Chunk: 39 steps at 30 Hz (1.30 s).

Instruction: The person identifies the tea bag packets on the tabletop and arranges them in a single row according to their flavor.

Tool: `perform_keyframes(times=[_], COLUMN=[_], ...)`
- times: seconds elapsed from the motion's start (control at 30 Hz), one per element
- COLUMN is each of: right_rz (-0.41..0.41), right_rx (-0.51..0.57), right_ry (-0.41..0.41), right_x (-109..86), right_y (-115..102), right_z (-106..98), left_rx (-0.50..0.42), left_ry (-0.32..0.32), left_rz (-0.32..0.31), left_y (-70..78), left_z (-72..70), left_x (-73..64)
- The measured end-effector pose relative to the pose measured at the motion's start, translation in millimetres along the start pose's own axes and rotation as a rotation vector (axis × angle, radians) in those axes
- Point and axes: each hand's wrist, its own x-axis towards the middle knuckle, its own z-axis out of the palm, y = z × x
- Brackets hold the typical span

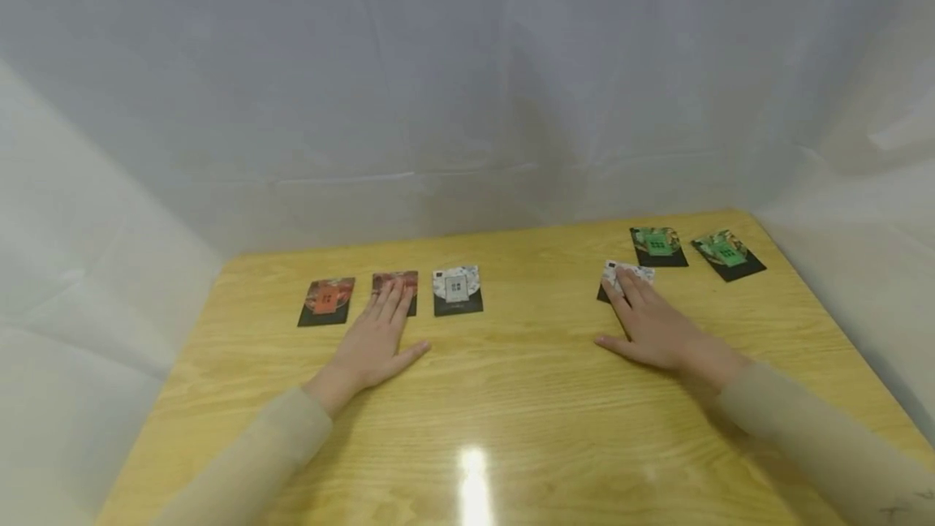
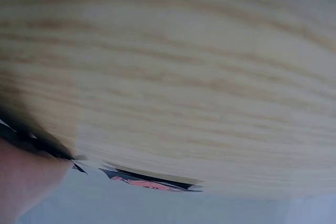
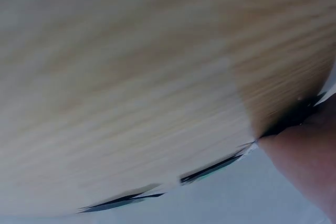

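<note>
My left hand (image 1: 371, 347) lies with straight fingers over a dark red and black card (image 1: 412, 300), its thumb spread to the right. To the left of that hand is an orange-red and black card (image 1: 325, 299), and to its right a white and black card (image 1: 456, 289) with a grey label. The straight fingers of my right hand (image 1: 652, 327) rest on another white and black card (image 1: 644, 273), covering much of it. Beyond that hand are two green and black cards, one nearer (image 1: 657, 246) and one farther right (image 1: 729, 254). In each wrist view, only part of the hand shows.
All the cards lie flat on a yellow wood-grain table (image 1: 540, 396). A pale cloth (image 1: 453, 88) hangs behind the table's far edge and along both sides. Bright glare (image 1: 475, 485) shows on the tabletop at the front.
</note>
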Motion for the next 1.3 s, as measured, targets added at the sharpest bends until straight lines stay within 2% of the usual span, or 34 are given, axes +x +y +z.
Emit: perform_keyframes(times=[0.43,0.67,0.97,1.3], right_rz=[-0.141,-0.213,-0.238,-0.267], right_rx=[-0.054,-0.045,-0.069,-0.080], right_ry=[-0.008,0.000,-0.058,-0.066], right_x=[39.9,56.4,69.5,83.6], right_y=[-27,-44,-67,-69], right_z=[7,9,3,14], left_rx=[-0.006,0.000,-0.002,-0.004], left_ry=[0.008,-0.020,-0.018,-0.016], left_rz=[0.005,-0.011,-0.009,-0.010], left_y=[-2.3,-2.2,0.6,3.2], left_z=[1.4,1.3,-0.7,-3.4], left_x=[0.9,1.3,0.5,-0.9])
